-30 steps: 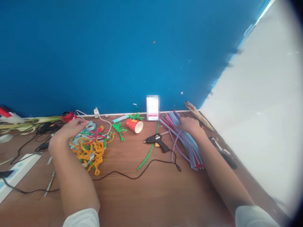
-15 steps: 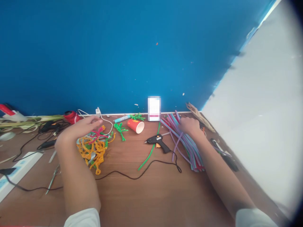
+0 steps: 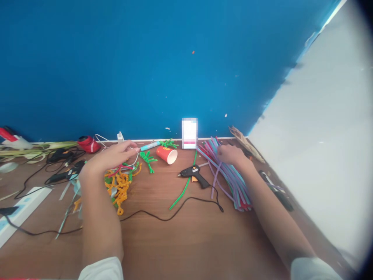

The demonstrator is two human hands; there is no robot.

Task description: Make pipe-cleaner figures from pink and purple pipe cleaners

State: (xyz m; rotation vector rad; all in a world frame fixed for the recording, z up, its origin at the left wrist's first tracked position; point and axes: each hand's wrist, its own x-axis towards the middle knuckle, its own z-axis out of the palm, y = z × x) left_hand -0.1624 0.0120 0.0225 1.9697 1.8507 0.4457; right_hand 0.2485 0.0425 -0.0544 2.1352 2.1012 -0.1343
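My left hand (image 3: 121, 153) hovers with fingers stretched to the right and nothing seen in it. Its fingertips are close to a blue marker (image 3: 150, 146) and a green pipe-cleaner figure (image 3: 148, 160). Below that wrist lies a tangle of orange pipe cleaners (image 3: 121, 188), partly behind the forearm. My right hand (image 3: 231, 154) is closed at the upper part of a bundle of purple, blue and red pipe cleaners (image 3: 233, 184); its fingertips are partly hidden. A red paper cup (image 3: 166, 154) lies on its side between the hands. Nearer me rests a black glue gun (image 3: 194, 175).
A lit phone (image 3: 190, 134) leans against the blue wall. The glue gun's black cord (image 3: 166, 220) crosses the table. A white power strip (image 3: 25, 212) lies at left, dried husks (image 3: 247, 144) at right. A green pipe cleaner (image 3: 180, 196) passes under the glue gun.
My left hand has moved right, from above the orange tangle toward the marker. My right hand has shifted slightly left at the bundle.
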